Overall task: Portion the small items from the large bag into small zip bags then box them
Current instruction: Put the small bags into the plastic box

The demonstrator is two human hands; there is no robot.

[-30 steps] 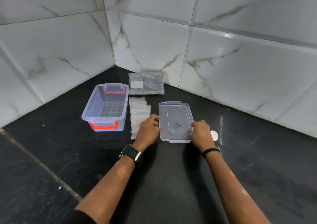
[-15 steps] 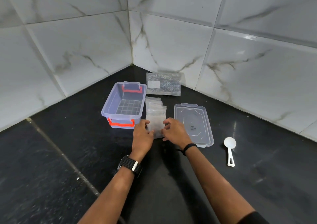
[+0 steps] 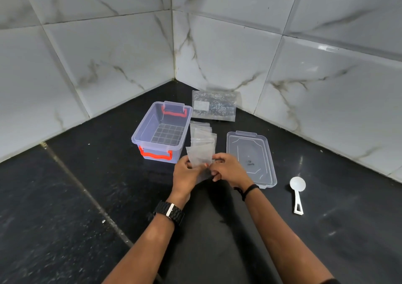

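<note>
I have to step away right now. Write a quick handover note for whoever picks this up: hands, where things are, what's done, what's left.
Left hand and right hand both pinch one small zip bag, lifted off the pile.
Box is open, nothing in it. Its lid lies to the right, with a few small dark bits on it.
Large bag lies by the wall behind the pile, contents inside.
Scoop lies right of the lid, untouched.
Done: box opened, first zip bag picked.
Left: open the bag, fill it, seal, repeat, box them.

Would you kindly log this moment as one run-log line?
step: first bag | left hand and right hand: pinch small zip bag | box: empty | large bag: untouched
</note>
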